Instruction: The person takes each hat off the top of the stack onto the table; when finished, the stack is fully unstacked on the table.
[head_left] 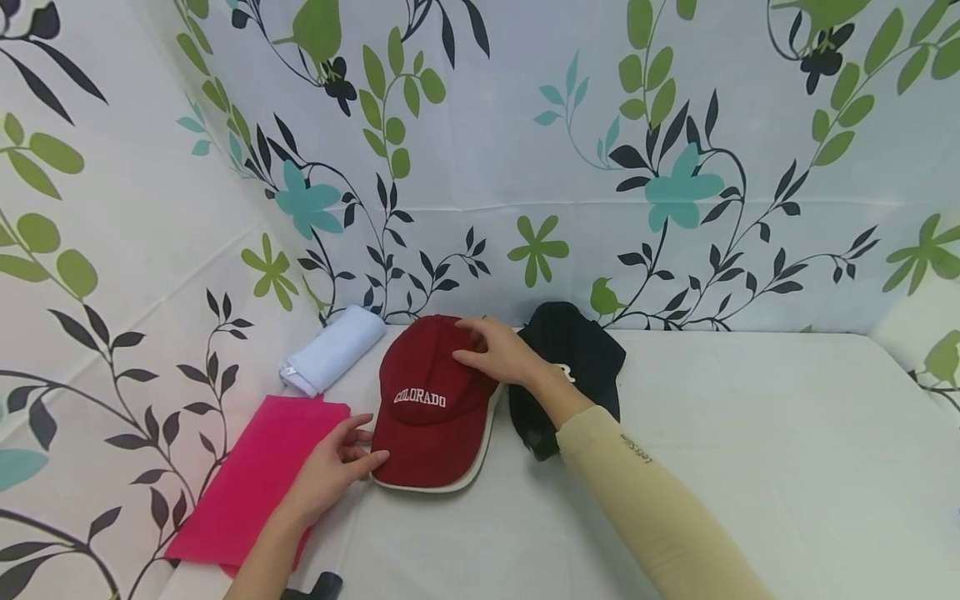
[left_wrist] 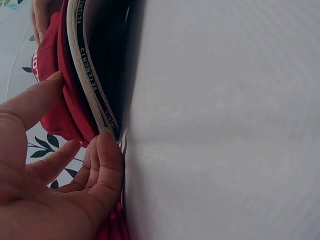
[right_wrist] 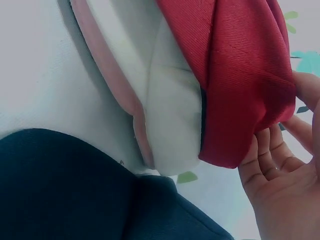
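Observation:
A red baseball cap (head_left: 429, 404) with COLORADO in white letters lies brim toward me on the white table. Along its brim runs a cream edge, and in the right wrist view a cream-white layer (right_wrist: 172, 112) shows under the red cloth. My left hand (head_left: 333, 467) holds the left edge of the brim, thumb on the red top and fingertips at the underside in the left wrist view. At the crown's far right, my right hand (head_left: 498, 350) grips the red cloth between thumb and fingers. Beside it sits a black cap (head_left: 543, 417), partly hidden by my right wrist.
Left of the caps lie a folded bright pink cloth (head_left: 255, 475) and a rolled pale blue cloth (head_left: 333, 350). A small black object (head_left: 327, 585) shows at the bottom edge. Leaf-patterned cloth (head_left: 465, 167) hangs behind and at the left of the white table (head_left: 750, 458).

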